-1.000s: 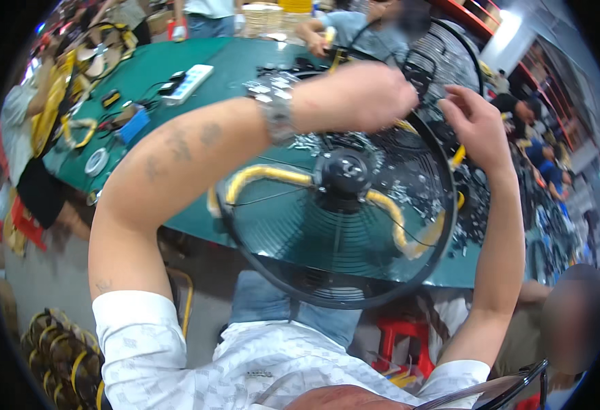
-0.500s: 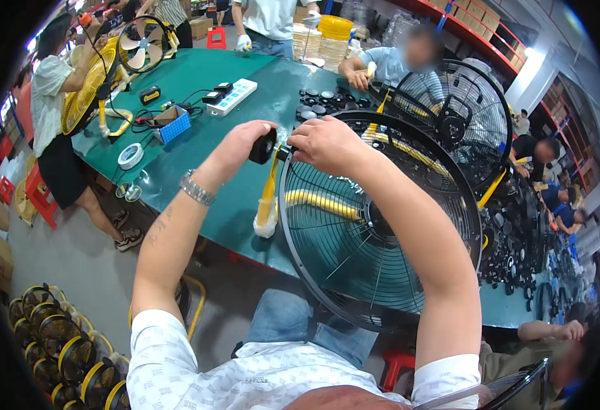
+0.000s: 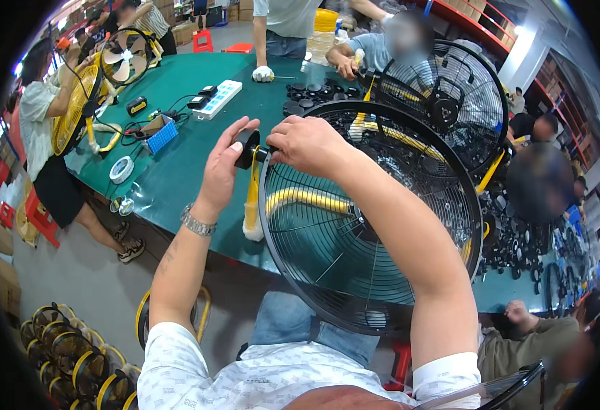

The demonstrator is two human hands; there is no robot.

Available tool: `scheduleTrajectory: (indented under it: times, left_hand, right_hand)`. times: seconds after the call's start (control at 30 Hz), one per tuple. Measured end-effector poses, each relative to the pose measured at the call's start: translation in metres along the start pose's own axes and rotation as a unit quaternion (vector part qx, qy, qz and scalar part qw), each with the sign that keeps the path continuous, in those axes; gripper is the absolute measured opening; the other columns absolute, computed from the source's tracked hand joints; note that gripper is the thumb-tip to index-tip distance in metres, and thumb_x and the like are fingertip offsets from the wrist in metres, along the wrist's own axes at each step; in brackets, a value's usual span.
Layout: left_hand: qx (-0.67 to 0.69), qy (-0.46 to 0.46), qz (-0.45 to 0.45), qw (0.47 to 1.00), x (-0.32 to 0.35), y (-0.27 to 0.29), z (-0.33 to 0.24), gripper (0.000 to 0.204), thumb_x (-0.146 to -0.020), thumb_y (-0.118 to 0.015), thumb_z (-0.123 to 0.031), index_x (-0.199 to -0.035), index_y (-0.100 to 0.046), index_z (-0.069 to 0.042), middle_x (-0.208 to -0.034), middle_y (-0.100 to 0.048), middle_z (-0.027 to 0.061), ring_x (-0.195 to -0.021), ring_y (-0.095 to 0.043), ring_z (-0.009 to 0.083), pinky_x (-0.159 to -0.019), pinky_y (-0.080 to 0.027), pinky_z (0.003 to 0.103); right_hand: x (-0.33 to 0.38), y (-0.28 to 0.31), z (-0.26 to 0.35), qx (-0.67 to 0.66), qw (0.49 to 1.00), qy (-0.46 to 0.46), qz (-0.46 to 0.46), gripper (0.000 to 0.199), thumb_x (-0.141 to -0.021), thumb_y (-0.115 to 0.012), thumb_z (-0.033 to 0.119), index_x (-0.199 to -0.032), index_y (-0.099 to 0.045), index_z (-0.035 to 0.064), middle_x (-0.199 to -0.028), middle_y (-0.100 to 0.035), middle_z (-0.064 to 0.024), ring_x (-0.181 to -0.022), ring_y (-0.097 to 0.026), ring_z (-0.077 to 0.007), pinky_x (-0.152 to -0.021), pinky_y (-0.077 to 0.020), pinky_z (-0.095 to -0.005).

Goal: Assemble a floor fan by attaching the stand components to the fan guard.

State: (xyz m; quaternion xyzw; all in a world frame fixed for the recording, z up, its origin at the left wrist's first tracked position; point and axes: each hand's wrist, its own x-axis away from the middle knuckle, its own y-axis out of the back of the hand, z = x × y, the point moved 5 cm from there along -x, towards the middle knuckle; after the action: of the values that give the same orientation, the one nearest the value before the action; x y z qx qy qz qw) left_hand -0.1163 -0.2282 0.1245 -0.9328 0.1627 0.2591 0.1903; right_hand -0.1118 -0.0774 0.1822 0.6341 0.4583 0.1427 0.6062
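Both hands at the side knob of a caged fan, centre of frame.

We see the left hand (image 3: 223, 164) curled around a black knob (image 3: 247, 148) on the fan's left side, fingers closed on it, while the right hand (image 3: 307, 145) grips the rim of the black fan cage (image 3: 354, 273) just beside the knob, pinching at the joint. The fan stands at the near edge of the green worktop (image 3: 177, 171), its yellow bracket (image 3: 252, 198) hanging below the knob. A power strip (image 3: 219, 99) lies in the upper left, well apart. We judge that the cage could tip off the edge if the right hand slackens, or that the knob could cross-thread if turned askew.
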Motion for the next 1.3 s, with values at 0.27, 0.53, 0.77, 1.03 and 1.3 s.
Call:
scheduleTrajectory:
  times: [0.27, 0.53, 0.77, 1.03, 1.3]
  left_hand:
    - [-0.04, 0.034, -0.06, 0.997, -0.013, -0.004, 0.008, 0.044, -0.102, -0.041, -0.028, -0.132, -0.05, 0.002, -0.125, -0.058, 0.0127, -0.113, -0.054, 0.0168, -0.102, -0.04, 0.032]
    - [-0.027, 0.084, 0.028, 0.996, -0.008, 0.004, 0.006, 0.05, -0.094, -0.039, -0.021, -0.137, -0.043, 0.004, -0.136, -0.05, 0.015, -0.124, -0.05, 0.0229, -0.105, -0.04, 0.035]
    - [-0.005, 0.07, -0.048, 0.996, -0.008, -0.004, 0.021, 0.043, -0.1, -0.034, -0.023, -0.137, -0.042, -0.001, -0.137, -0.049, 0.0133, -0.124, -0.05, 0.022, -0.103, -0.041, 0.036]
    - [-0.034, 0.021, 0.042, 0.998, -0.003, -0.015, -0.005, 0.044, -0.1, -0.032, -0.022, -0.134, -0.044, 0.003, -0.132, -0.051, 0.0143, -0.118, -0.052, 0.0215, -0.102, -0.042, 0.036]
    - [0.065, 0.033, -0.066, 0.995, 0.001, -0.006, 0.016, 0.049, -0.096, -0.044, -0.024, -0.135, -0.043, 0.006, -0.134, -0.051, 0.0176, -0.12, -0.052, 0.0246, -0.104, -0.04, 0.036]
  right_hand:
    - [-0.001, 0.0, 0.001, 0.025, 1.0, 0.008, -0.013, 0.034, -0.084, -0.064, 0.042, -0.097, -0.067, 0.0104, -0.094, -0.066, -0.0039, -0.098, -0.061, -0.0234, -0.08, -0.0526, -0.0361]
    - [-0.002, -0.015, -0.007, 0.029, 0.999, -0.022, 0.015, 0.031, -0.08, -0.065, 0.045, -0.087, -0.069, 0.0148, -0.092, -0.068, -0.0028, -0.096, -0.063, -0.0233, -0.074, -0.0539, -0.0369]
    - [-0.001, -0.014, -0.003, 0.03, 0.998, -0.037, 0.037, 0.034, -0.084, -0.061, 0.046, -0.093, -0.072, 0.015, -0.097, -0.068, -0.0011, -0.1, -0.06, -0.0222, -0.08, -0.0514, -0.0355]
    - [0.001, -0.013, -0.002, 0.016, 0.998, -0.049, 0.038, 0.035, -0.083, -0.062, 0.045, -0.092, -0.071, 0.0132, -0.096, -0.067, -0.0028, -0.099, -0.06, -0.0234, -0.078, -0.0517, -0.0374]
    - [0.002, -0.007, 0.0, -0.022, 0.999, -0.023, -0.003, 0.033, -0.081, -0.066, 0.041, -0.091, -0.07, 0.0099, -0.096, -0.067, -0.0064, -0.1, -0.06, -0.026, -0.079, -0.0534, -0.0397]
